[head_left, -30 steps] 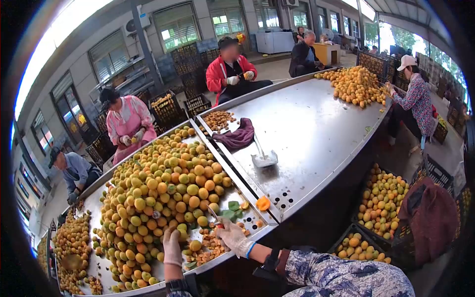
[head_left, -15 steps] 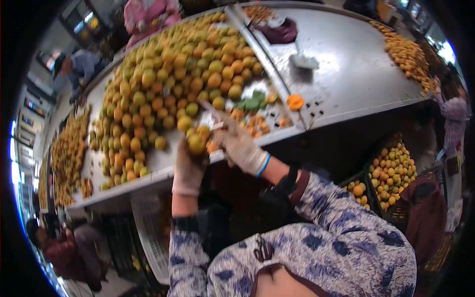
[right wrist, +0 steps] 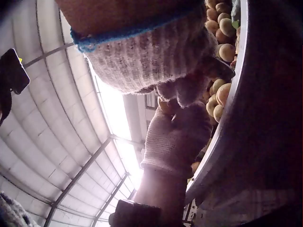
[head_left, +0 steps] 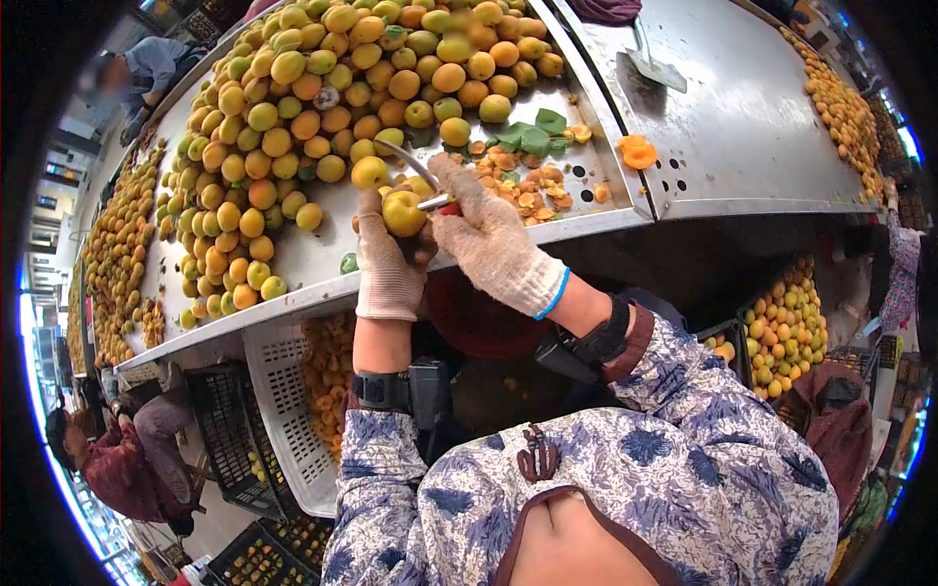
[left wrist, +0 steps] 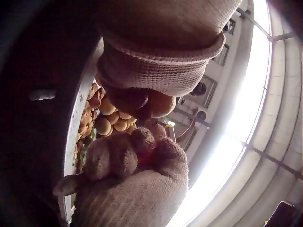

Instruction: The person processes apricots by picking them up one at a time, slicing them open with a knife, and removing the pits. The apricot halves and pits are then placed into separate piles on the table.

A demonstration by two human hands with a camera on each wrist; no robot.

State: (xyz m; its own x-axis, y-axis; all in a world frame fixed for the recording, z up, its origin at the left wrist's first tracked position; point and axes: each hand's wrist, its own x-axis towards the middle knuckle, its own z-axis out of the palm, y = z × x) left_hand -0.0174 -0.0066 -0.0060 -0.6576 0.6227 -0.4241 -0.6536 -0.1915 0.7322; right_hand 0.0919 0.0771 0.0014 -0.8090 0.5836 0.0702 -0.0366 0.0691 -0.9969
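Over the table's front edge, my gloved left hand point(head_left: 389, 259) holds several yellow-green fruits point(head_left: 404, 213) in its curled fingers. My gloved right hand point(head_left: 493, 234) grips a knife with a red handle and a curved metal blade point(head_left: 410, 162); the knife lies against the held fruit. In the left wrist view the right hand point(left wrist: 137, 184) has its fingers curled round the red handle, close to the fruit. The right wrist view shows the left hand point(right wrist: 175, 137) touching or nearly touching the right one; the fruit there is mostly hidden.
A large fruit pile point(head_left: 293, 127) covers the left of the metal table point(head_left: 713, 117). Cut pieces point(head_left: 537, 190) and green leaves point(head_left: 535, 140) lie beyond my right hand. Below the edge stand a white crate point(head_left: 283, 391) and black crates point(head_left: 223, 420).
The view has tilted down and closer. My left hand has come from the pile to the table's edge with several fruits, and the right hand with the knife has come up against them.
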